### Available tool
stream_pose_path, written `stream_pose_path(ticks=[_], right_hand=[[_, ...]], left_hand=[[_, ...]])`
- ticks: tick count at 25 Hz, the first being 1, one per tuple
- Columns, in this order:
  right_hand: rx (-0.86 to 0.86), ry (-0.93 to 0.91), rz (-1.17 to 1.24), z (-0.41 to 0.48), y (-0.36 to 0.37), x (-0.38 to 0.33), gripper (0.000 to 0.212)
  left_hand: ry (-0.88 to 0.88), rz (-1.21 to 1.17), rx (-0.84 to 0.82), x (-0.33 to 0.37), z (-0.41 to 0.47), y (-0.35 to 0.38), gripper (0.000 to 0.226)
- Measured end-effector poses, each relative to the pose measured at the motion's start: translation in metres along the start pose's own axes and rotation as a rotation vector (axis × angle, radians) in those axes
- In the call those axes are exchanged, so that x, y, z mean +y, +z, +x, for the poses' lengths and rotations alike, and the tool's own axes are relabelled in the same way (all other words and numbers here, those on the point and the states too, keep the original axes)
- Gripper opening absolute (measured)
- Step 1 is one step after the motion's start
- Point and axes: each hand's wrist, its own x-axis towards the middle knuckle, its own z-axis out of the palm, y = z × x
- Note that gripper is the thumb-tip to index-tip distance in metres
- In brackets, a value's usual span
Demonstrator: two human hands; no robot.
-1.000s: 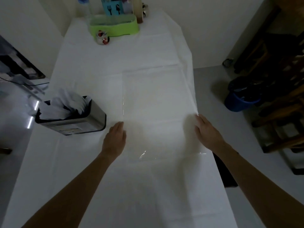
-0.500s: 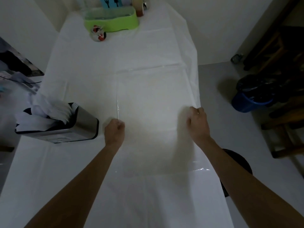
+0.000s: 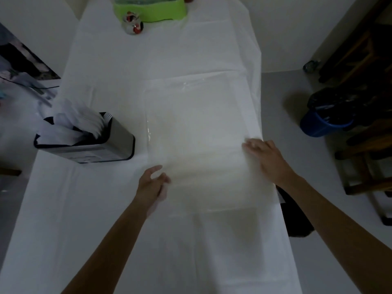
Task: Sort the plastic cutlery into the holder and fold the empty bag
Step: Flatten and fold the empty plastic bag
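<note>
The empty clear plastic bag (image 3: 197, 128) lies flat on the white table (image 3: 89, 209), and its near part looks whiter and thicker, as if doubled over. My left hand (image 3: 151, 185) hovers at the bag's near left corner, blurred, with its fingers loosely apart. Fingers spread, my right hand (image 3: 268, 160) rests flat on the bag's right edge, close to the table's side. To the left of the bag stands the metal cutlery holder (image 3: 110, 145), with white plastic cutlery (image 3: 78, 124) sticking out of it.
A green tray (image 3: 148, 9) and a small glass ornament (image 3: 133, 23) sit at the table's far end. On the floor to the right are a blue bucket with a black liner (image 3: 322, 122), dark wooden furniture (image 3: 364, 102) and a black object (image 3: 297, 217) beside the table.
A second ago both hands lay flat at the bag's sides, then closed into fists on its edges. Now the fingers are apart again and the bag's near part looks doubled.
</note>
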Motion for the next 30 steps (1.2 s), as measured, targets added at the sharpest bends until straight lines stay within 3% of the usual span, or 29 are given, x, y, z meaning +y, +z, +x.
stream_pose_path(ticks=[2,4,8,9,11,13,14,17,19,22,25,27,30], right_hand=[[-0.079,-0.110,-0.013,-0.026,-0.003,0.010,0.083],[-0.075,-0.120,-0.001,-0.046,-0.005,0.008,0.065],[0.091,-0.190,0.045,-0.080,0.007,-0.003,0.036],[0.120,-0.122,0.103,-0.089,0.009,-0.004,0.033],[0.011,-0.024,0.195,-0.114,0.012,-0.014,0.030],[0.112,0.034,0.295,-0.132,0.009,-0.029,0.017],[0.146,0.099,0.392,-0.137,0.008,-0.038,0.020],[0.193,0.325,0.661,-0.145,0.009,-0.057,0.031],[0.222,0.426,0.675,-0.147,0.015,-0.064,0.031],[0.249,0.550,0.655,-0.151,0.027,-0.071,0.033],[0.254,0.662,0.587,-0.147,0.030,-0.080,0.025],[0.252,0.736,0.488,-0.140,0.029,-0.083,0.025],[0.235,0.836,0.358,-0.129,0.029,-0.087,0.032]], left_hand=[[-0.043,0.149,-0.039,0.001,0.004,-0.016,0.035],[-0.098,0.102,-0.069,-0.001,0.005,-0.026,0.040],[-0.117,0.025,-0.043,0.004,-0.024,-0.033,0.049],[-0.079,-0.009,-0.075,0.003,-0.030,-0.037,0.049],[-0.026,-0.166,-0.216,-0.002,-0.041,-0.045,0.043],[0.001,-0.361,-0.341,-0.010,-0.054,-0.055,0.041],[-0.004,-0.425,-0.389,-0.014,-0.059,-0.058,0.040],[-0.007,-0.374,-0.474,-0.014,-0.067,-0.060,0.037],[0.066,-0.060,-0.356,-0.018,-0.066,-0.055,0.025],[0.281,0.486,-0.009,-0.024,-0.060,-0.041,0.010],[0.343,0.840,0.217,-0.022,-0.057,-0.026,0.020],[0.374,0.937,0.296,-0.022,-0.052,-0.018,0.026],[0.369,0.903,0.342,-0.031,-0.044,-0.014,0.034]])
